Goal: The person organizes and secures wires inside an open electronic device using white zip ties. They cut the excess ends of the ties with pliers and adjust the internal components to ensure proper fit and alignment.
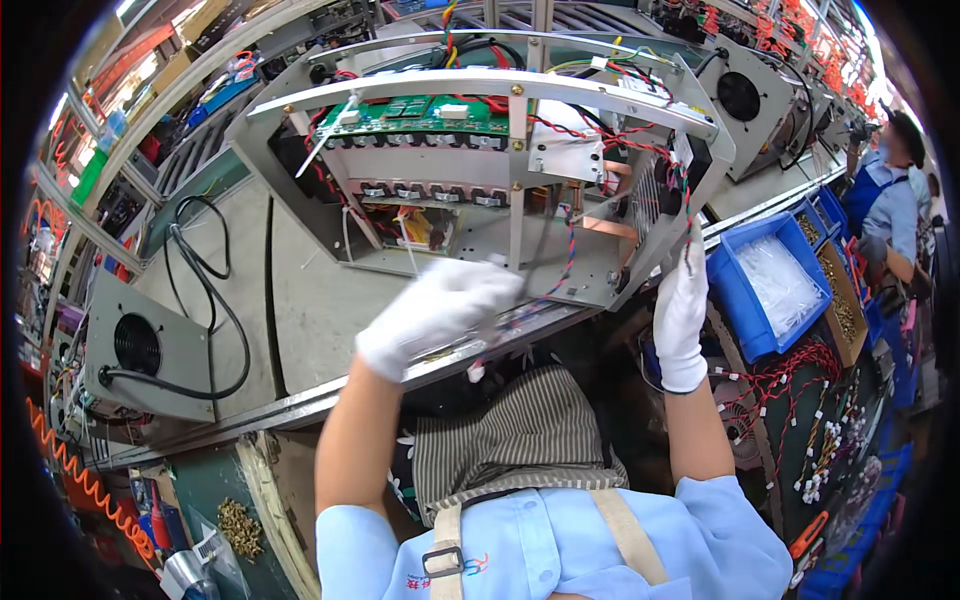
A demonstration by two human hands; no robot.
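A grey metal chassis (370, 285) stands in front of me, with a green circuit board (425, 113) and bundled wires inside. My left hand (440, 308), in a white glove, is closed in front of its near edge. Motion smears the fingers, and what they hold is unclear. Past this hand runs a red-and-blue twisted wire (571, 250); a small white connector (476, 372) hangs just below. My right hand (683, 322), also gloved, lies against the chassis's right end with fingers stretched upward. A red, green and dark twisted wire (687, 205) comes down onto those fingers.
To my right stands a blue bin (765, 285) of clear plastic bits, beside a cardboard box (842, 305) of brass-coloured fasteners. Red wire leads (800, 370) lie below. Fan-fitted grey units stand left (150, 345) and far right (750, 110). A co-worker (885, 200) stands at right.
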